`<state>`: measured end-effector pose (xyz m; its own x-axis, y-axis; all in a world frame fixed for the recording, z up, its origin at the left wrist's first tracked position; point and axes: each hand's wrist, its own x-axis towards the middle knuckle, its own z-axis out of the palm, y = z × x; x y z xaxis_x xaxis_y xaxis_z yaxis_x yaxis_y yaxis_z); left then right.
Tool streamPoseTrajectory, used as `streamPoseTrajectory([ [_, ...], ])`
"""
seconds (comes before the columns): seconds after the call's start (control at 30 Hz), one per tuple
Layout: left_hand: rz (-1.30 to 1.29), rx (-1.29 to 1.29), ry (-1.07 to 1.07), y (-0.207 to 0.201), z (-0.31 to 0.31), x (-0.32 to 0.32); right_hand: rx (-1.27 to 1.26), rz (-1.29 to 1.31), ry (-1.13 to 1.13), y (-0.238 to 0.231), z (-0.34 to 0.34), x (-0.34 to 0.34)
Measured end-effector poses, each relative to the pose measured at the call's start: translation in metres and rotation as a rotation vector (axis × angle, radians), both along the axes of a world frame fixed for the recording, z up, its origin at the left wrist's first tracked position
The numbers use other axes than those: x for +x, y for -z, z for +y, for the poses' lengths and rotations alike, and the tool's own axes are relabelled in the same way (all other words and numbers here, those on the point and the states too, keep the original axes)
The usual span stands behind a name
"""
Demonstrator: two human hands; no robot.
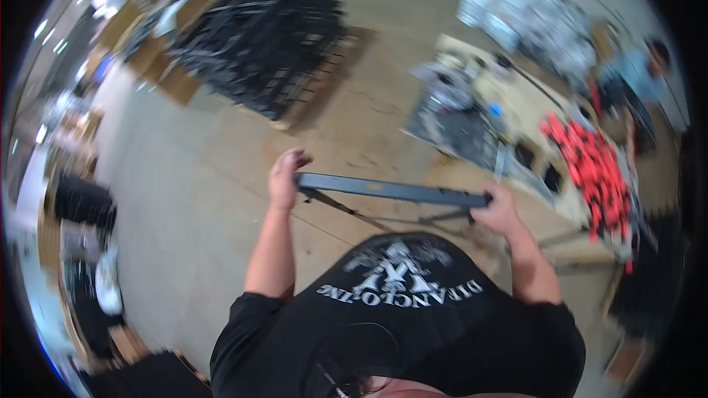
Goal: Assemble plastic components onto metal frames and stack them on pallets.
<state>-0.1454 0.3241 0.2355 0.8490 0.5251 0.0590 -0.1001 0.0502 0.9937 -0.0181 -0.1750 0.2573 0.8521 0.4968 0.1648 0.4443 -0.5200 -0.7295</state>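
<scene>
The concrete floor (177, 199) spreads under everything, and the wearer's black T-shirt (487, 339) with pale print fills the lower middle. Ahead and to the left, a big stack (258, 44) of dark bars is piled on a wooden pallet (322, 77). To the right lies a cream work surface (493, 87) scattered with parts, and beyond it sits a pile of clear-wrapped bundles (516, 11). At the far right a co-worker (633, 74) in a light blue top is beside that surface, near a heap of red-and-black pieces (586, 169). Smaller than these is the dark metal frame (391, 189), held in front of the shirt: a long flat bar runs across between the wearer's two hands, dipping a little toward the right, with thin struts slanting away beneath it. The right hand (498, 210) is closed around the bar's right end, fingers wrapped at the tip. The left hand (282, 183) is at the opposite end, half curled, its fingertips rising above the bar; blur hides whether it truly clasps the metal. Smallest is a bright blue spot (495, 110) among the parts on the cream surface.
</scene>
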Motion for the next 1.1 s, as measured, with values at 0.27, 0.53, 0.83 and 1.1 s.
streamPoseTrajectory([
  [0.27, -0.064, 0.339, 0.082, -0.026, -0.145, 0.034, 0.039, 0.153, 0.237, -0.001, -0.14, -0.001],
  [0.53, -0.017, 0.325, 0.135, -0.055, -0.28, 0.135, 0.128, 0.078, 0.351, -0.025, -0.273, 0.014],
  [0.83, -0.07, 0.404, 0.18, 0.001, -0.346, 0.215, 0.12, 0.036, 0.46, -0.005, -0.334, 0.05],
  [1.1, -0.023, 0.559, 0.199, 0.017, -0.307, 0.269, 0.018, 0.047, 0.465, -0.016, -0.294, 0.089],
])
